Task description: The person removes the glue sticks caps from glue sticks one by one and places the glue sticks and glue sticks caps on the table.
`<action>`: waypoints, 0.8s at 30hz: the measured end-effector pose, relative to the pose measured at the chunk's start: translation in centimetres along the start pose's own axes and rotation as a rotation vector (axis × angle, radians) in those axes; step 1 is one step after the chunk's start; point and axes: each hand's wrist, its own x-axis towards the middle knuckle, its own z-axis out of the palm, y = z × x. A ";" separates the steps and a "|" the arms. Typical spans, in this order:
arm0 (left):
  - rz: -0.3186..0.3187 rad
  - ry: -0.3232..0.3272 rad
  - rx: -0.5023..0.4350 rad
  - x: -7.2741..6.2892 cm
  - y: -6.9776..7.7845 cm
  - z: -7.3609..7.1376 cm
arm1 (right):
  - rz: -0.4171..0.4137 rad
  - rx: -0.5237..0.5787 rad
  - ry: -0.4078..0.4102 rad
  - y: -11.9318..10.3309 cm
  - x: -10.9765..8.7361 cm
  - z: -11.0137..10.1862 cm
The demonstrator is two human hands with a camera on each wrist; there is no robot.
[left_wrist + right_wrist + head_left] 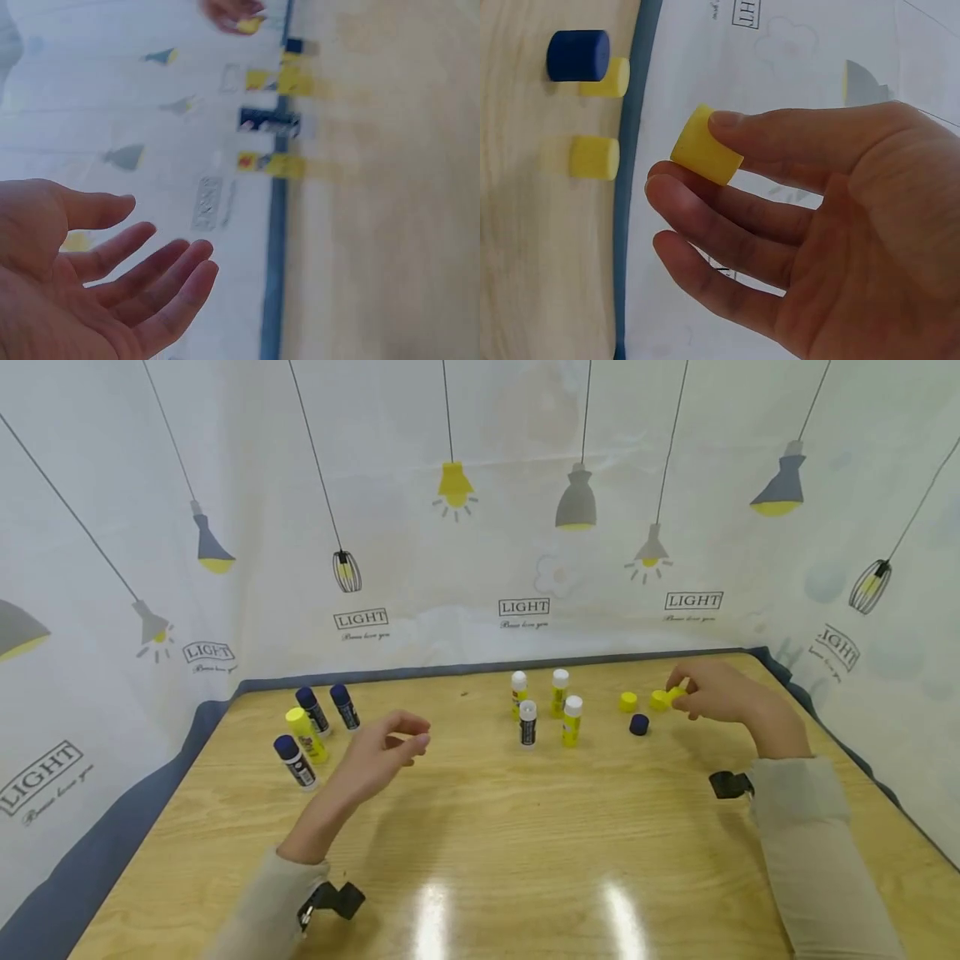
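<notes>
My right hand (712,692) pinches a yellow glue-stick cap (705,146) between thumb and fingers, lifted above the back right of the table. Near it on the wood are two yellow caps (628,702) and a navy cap (639,725). My left hand (381,755) hovers over the table's left half, fingers loosely bent and holding nothing. At the middle stand several uncapped glue sticks (572,727) with white tops, one with a dark label (528,730). Left of my left hand stand several capped glue sticks: a yellow one (306,735) and navy-capped ones (296,763).
The wooden table (510,827) ends at the back against a curtain (480,560) printed with hanging lamps. Its dark blue border (420,673) runs along the table's edge. A black wrist device (337,900) sits at each sleeve.
</notes>
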 end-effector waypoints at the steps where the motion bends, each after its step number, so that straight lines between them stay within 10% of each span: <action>1: 0.012 0.012 0.018 0.0 0.1 -0.8 | 0.004 0.000 -0.011 0.2 0.1 0.0; 9: 0.059 0.116 0.229 -1.4 0.4 -8.2 | 0.041 0.016 -0.033 1.7 1.2 0.3; 14: -0.032 0.179 0.300 -2.9 -0.6 -12.0 | 0.046 0.010 -0.037 2.2 1.3 0.8; 24: -0.251 -0.033 0.338 -3.7 -3.9 -16.3 | 0.090 -0.014 -0.078 2.7 1.6 1.2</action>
